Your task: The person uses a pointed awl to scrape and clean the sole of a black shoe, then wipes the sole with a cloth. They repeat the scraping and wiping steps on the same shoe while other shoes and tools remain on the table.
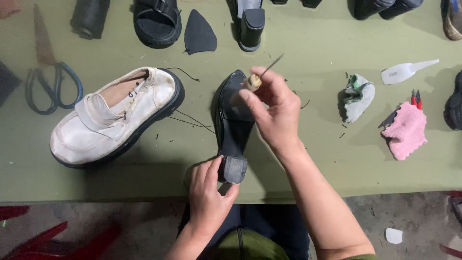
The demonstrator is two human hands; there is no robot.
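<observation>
Awl [260, 77] gripped in right hand [274, 113] above upturned black heeled shoe [233, 123]; left hand [208, 192] clasps its heel on the green bench [327, 159].

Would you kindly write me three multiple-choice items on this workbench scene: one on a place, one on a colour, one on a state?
1. Where do the scissors lie?
A. left of the white shoe
B. right of the pink cloth
C. on the floor

2. What colour is the shoe under the hands?
A. red
B. black
C. white

3. How does that shoe lie?
A. sole up
B. upright on its sole
C. inside a box

Answers:
1. A: they rest on the table near its left edge.
2. B: the black shoe is dark all over.
3. A: its sole and heel face the camera, with the left hand at the heel and the right hand holding an awl above it.
</observation>
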